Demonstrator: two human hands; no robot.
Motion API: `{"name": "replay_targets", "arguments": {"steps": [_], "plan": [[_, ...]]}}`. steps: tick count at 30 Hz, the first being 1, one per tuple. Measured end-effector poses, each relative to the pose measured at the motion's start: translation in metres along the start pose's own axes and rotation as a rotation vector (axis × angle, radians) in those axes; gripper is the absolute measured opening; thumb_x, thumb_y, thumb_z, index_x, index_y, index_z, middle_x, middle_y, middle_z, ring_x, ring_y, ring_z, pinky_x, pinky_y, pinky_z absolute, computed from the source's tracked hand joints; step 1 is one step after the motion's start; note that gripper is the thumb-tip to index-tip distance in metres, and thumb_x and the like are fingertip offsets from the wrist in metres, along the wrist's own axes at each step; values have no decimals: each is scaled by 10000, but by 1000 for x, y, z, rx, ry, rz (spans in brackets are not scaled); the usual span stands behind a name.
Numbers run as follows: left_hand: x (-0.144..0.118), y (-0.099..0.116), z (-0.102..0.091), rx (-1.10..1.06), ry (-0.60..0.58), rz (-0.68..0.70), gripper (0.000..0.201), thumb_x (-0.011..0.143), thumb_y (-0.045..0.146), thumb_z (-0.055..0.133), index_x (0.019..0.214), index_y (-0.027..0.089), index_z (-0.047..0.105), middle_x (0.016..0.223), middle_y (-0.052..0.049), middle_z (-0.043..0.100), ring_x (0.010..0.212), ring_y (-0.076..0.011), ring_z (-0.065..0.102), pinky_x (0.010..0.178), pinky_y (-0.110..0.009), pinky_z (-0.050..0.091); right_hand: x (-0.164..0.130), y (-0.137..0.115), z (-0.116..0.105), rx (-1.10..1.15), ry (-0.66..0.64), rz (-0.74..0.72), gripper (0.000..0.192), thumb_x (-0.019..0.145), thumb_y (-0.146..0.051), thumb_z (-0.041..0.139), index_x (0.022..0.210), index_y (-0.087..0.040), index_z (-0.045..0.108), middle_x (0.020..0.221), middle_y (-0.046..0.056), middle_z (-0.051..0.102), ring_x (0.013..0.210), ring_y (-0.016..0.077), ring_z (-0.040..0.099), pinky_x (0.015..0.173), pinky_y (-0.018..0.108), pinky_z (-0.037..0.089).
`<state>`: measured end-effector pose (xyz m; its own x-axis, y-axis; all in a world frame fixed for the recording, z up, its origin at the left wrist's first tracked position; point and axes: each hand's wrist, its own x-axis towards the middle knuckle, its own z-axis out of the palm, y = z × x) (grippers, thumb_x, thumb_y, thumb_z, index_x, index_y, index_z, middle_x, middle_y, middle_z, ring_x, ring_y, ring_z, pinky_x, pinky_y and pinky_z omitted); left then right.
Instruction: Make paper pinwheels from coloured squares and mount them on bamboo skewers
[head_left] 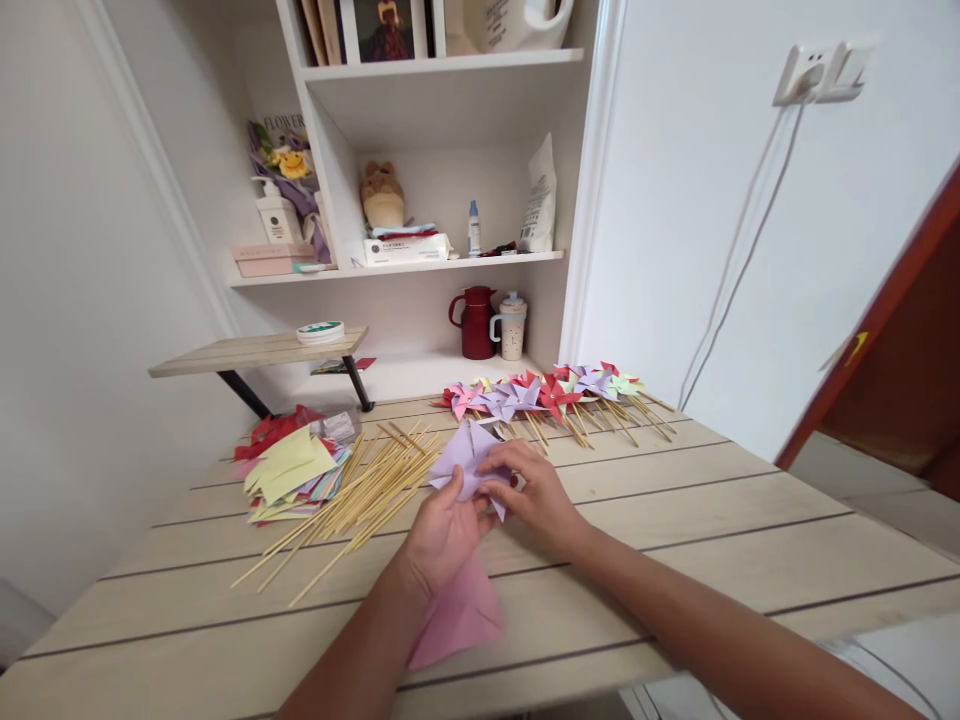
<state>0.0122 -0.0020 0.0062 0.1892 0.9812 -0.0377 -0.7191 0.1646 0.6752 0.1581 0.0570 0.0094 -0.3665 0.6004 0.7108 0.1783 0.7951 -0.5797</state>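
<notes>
Lilac paper [459, 452] occupies left hand [447, 532] and right hand [536, 490]; lettering [285, 122] reads "FLOWER".

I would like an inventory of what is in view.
Slatted table: 1, beige, foreground
Cut paper: 1, lavender, centre
Paper sheet: 1 visible, pink, front
Paper stack: 1, multicoloured, left
Thin sticks: many, tan, centre-left
Pinwheels: many, mixed colours, rear
Riser: 1, beige, rear left
Shelving: 1, white, back
Jug: 1, maroon, low shelving
Lidded cup: 1, cream, beside jug
Plush toy: 1, brown, mid-shelving
Pump bottle: 1, white, shelving left
Other items: several, mixed colours, on shelving
Wall socket: 1, white, upper right
Left hand, right hand: 1 each, bare, touching cut paper
</notes>
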Motion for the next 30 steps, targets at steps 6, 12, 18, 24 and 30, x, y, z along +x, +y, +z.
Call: {"name": "replay_targets", "arguments": {"steps": [6, 12, 18, 24, 30], "plan": [[-4, 4, 7, -42, 7, 46, 358, 995, 344, 534, 1264, 145, 660, 1295, -139, 680, 1093, -235, 668, 992, -412, 508, 0, -3, -4, 15, -2, -73, 134, 867, -272, 741, 1000, -273, 755, 986, 72, 659, 948, 247, 600, 810, 394, 476], [-6, 6, 9, -72, -4, 85, 376, 992, 298, 538, 1344, 187, 612, 1358, -114, 649, 1183, -223, 627, 939, -355, 526, -2, -3, -6, -188, -40, -211, 196, 880, -178, 674, 1015, -292, 758, 1014, 52, 670, 946, 234, 585, 832, 408, 414], [-5, 4, 7, -38, 9, 103, 399, 985, 336, 552, 1342, 172, 620, 1320, -128, 664, 1033, -218, 660, 934, -390, 518, -3, -2, -7, -242, 6, -261, 104, 895, -253, 706, 811, -283, 758, 1036, 48, 680, 997, 246, 580, 881, 439, 380], [-7, 3, 7, 1, -20, 37, 435, 991, 426, 531, 1342, 184, 618, 1321, -137, 660, 1156, -253, 638, 1002, -412, 483, 1, 3, -5, -183, 22, -91, 131, 881, -267, 732, 752, -243, 740, 1015, 55, 713, 986, 256, 605, 880, 450, 390], [-7, 3, 9, 37, -39, 12, 485, 965, 496, 560, 1318, 171, 628, 1292, -146, 672, 1173, -258, 638, 1057, -418, 454, 3, 1, -5, -107, 33, 5, 141, 843, -279, 773, 717, -233, 730, 1001, 65, 707, 973, 259, 617, 883, 451, 407]]}}
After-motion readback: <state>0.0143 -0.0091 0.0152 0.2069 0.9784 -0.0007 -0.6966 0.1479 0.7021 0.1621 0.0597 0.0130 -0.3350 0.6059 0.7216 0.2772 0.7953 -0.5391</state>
